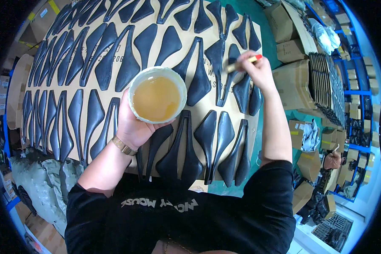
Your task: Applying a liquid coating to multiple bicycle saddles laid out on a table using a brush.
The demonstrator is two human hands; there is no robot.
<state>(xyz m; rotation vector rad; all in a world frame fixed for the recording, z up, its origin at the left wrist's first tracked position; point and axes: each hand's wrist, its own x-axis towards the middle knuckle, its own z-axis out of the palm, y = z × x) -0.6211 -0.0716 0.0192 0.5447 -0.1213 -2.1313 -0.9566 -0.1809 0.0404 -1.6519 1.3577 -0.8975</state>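
Note:
My left hand (133, 122) is closed under and around a pale bowl (136, 108) of cloudy amber liquid (156, 98), held above the cardboard near the middle. My right hand (258, 72) grips a brush (252, 59) with a pale handle and red end; fingers and brush head are blurred by motion. The brush head is over the black two-pronged pieces at the far right, close to one piece (216, 53) whose surface looks streaked. Whether the bristles touch it I cannot tell. More glossy black pieces, shaped like split bicycle saddles (197, 74), lie in rows.
Cardboard (165, 59) covers the work surface under the pieces. On the right are open boxes (292, 84), a stack of dark-edged sheets (326, 89) and blue shelving (362, 93). A grey plastic-wrapped bundle (40, 182) stands at the left near my elbow.

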